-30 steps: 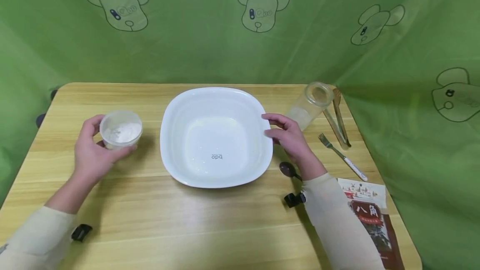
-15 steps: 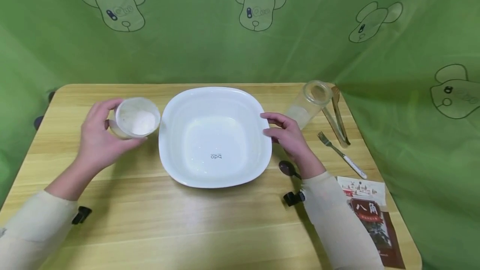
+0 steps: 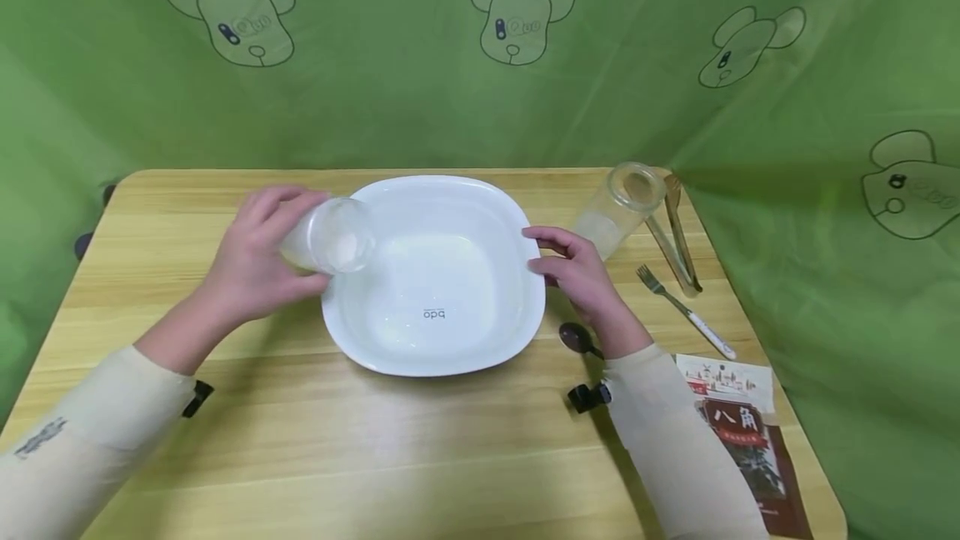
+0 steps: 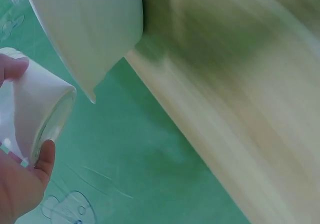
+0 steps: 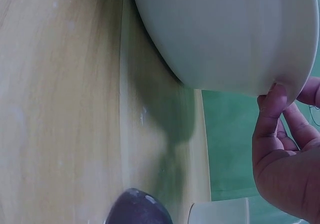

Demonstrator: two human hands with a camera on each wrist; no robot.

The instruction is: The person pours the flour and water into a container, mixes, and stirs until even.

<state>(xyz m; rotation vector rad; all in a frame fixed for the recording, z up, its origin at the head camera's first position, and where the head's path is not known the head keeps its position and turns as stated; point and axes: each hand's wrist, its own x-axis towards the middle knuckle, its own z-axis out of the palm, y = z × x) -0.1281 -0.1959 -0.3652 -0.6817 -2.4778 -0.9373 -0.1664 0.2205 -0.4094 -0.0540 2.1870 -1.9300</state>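
Note:
My left hand (image 3: 258, 261) grips a small clear tub (image 3: 341, 238), tipped with its mouth toward the white basin (image 3: 431, 363) and overlapping the basin's left rim. White powder shows inside the tub. In the left wrist view, the fingers curl round the tub (image 4: 42, 102) close by the basin wall (image 4: 95, 34). On the other side, my right hand (image 3: 577, 277) pinches the basin's right rim. The right wrist view shows that thumb and fingers (image 5: 274, 104) at the rim from below. A dark spoon (image 3: 575, 337) lies just below this hand, its handle partly hidden by the forearm.
A clear glass jar (image 3: 603, 223) with whitish contents stands behind the right hand. Beside it lie tongs (image 3: 671, 252) and a fork (image 3: 686, 312) with a patterned white handle. A red-brown packet (image 3: 742, 440) with Chinese lettering is at the right table edge. A green curtain (image 3: 405, 90) hangs behind.
My left hand has carried the tub right from the left of the table to the basin's rim, tipping it toward the basin. The right hand and basin have stayed put.

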